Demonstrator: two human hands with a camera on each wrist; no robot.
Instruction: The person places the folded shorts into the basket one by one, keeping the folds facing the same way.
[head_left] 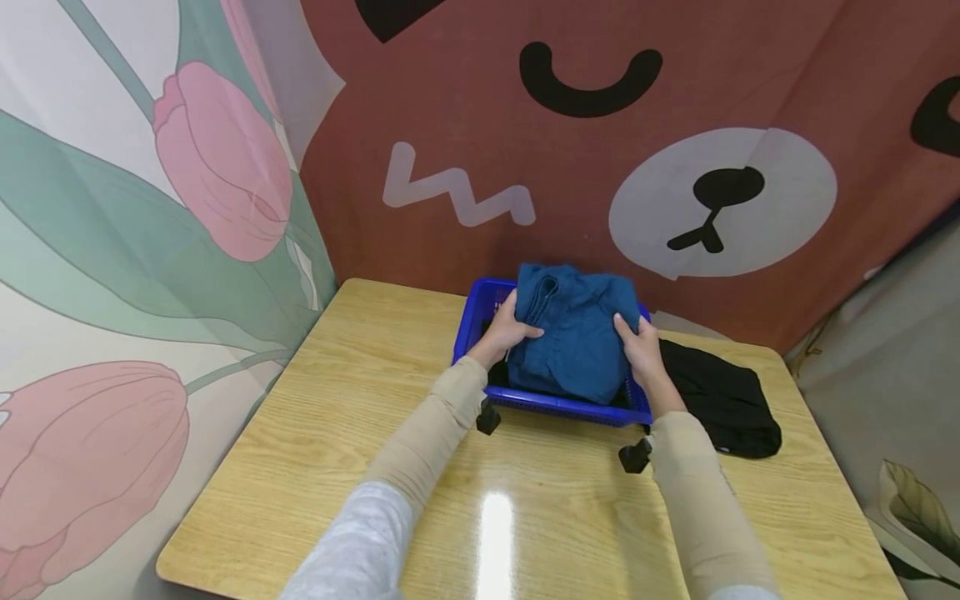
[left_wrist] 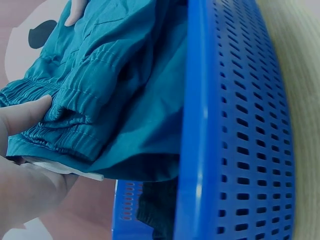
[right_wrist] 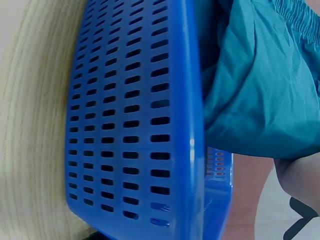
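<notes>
Blue pants (head_left: 577,350) with a gathered elastic waistband are held bunched over a blue plastic basket (head_left: 555,406). My left hand (head_left: 512,329) pinches their left side; in the left wrist view the thumb lies on top by the waistband (left_wrist: 75,110) and the fingers are underneath. My right hand (head_left: 642,346) grips the opposite side, thumb in front and the other fingers mostly hidden behind the cloth. The lower part of the pants hangs inside the basket's rim. Beneath them, dark cloth (left_wrist: 159,207) shows in the basket.
A folded black garment (head_left: 720,400) lies on the wooden table (head_left: 360,392) just right of the basket. Behind the table hangs a brown curtain (head_left: 435,242) with a bear print; a tulip-print curtain (head_left: 225,167) is at the left.
</notes>
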